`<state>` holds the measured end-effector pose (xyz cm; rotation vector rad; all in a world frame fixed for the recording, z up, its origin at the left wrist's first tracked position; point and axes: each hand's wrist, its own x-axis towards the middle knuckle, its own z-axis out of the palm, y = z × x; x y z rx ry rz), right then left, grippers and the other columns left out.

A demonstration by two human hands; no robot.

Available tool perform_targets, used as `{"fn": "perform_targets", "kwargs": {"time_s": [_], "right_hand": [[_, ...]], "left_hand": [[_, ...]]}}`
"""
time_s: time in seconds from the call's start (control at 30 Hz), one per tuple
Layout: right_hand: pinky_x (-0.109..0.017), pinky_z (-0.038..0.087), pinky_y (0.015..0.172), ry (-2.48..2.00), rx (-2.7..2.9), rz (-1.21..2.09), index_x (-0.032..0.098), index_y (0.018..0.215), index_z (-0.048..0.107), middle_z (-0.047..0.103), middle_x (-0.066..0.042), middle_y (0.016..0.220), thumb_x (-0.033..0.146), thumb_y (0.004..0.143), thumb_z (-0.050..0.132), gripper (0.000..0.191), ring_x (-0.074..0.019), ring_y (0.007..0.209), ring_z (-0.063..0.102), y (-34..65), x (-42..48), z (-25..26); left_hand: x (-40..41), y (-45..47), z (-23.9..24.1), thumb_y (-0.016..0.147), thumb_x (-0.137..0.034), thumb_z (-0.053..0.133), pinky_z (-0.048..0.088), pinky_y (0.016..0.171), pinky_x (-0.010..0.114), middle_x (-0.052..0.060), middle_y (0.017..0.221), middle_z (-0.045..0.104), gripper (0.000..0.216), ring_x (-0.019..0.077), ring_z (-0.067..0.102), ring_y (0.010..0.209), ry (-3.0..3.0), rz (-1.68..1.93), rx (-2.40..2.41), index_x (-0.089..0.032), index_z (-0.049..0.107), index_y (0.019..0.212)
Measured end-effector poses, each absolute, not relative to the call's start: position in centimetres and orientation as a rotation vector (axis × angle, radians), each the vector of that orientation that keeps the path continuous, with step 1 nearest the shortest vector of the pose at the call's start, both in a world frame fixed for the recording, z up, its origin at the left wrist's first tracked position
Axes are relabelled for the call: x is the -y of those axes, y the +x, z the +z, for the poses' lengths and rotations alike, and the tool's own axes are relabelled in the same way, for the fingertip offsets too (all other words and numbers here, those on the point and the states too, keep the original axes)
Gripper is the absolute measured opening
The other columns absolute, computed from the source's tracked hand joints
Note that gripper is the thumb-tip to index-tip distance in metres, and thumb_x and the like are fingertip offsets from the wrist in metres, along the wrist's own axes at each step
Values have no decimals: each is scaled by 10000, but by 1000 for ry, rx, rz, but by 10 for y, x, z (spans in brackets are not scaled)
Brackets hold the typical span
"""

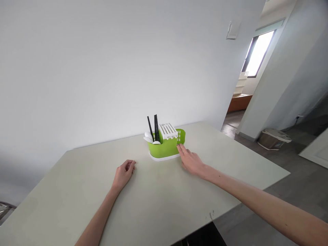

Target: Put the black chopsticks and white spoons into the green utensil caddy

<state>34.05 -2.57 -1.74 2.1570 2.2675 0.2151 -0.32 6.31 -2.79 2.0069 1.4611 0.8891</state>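
A green and white utensil holder [162, 150] stands upright on the table near the wall. Black chopsticks [156, 128] and several white spoons [148, 137] poke out of its left compartment. A white slotted rack [168, 130] with small hooks tops its middle. My right hand [190, 160] reaches the holder's front right side, its extended fingers at the low edge of the right compartment; whether the fingertips grip anything there is hidden. My left hand [124, 173] rests on the table to the left of the holder, fingers curled in, with nothing visible in it.
The pale table [77, 191] runs up to a white wall [115, 61] behind the holder. Its right edge drops to a grey floor, where a brown and white bin-like box [273, 139] stands by a pillar. Dark marks [211, 215] lie near the table's front edge.
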Motion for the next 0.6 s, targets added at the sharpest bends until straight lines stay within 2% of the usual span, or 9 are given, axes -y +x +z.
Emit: {"fn": "perform_targets", "kwargs": {"time_s": [0.13, 0.3, 0.6], "right_hand": [[-344, 623, 749, 2084, -2125, 388, 87, 1676, 223, 213, -229, 1733, -18, 807, 496, 917, -260, 991, 710, 342, 22, -23], [-332, 639, 723, 2039, -2030, 500, 113, 1687, 227, 231, -204, 1735, -11, 836, 439, 885, -217, 862, 724, 350, 15, -29], [-425, 616, 816, 2213, -2038, 365, 192, 1708, 165, 175, -221, 1745, 224, 890, 522, 893, -263, 883, 738, 401, -3, -47]], "left_hand": [[-61, -4, -28, 947, -616, 498, 477, 695, 293, -9, 726, 691, 418, 179, 616, 661, 2018, 896, -1453, -238, 672, 917], [-59, -5, -28, 946, -606, 500, 477, 698, 290, -7, 723, 694, 408, 178, 609, 659, 2037, 900, -1454, -239, 671, 899], [-57, -5, -31, 946, -594, 491, 493, 708, 296, 7, 745, 707, 406, 179, 610, 664, 2049, 898, -1443, -233, 672, 907]]}}
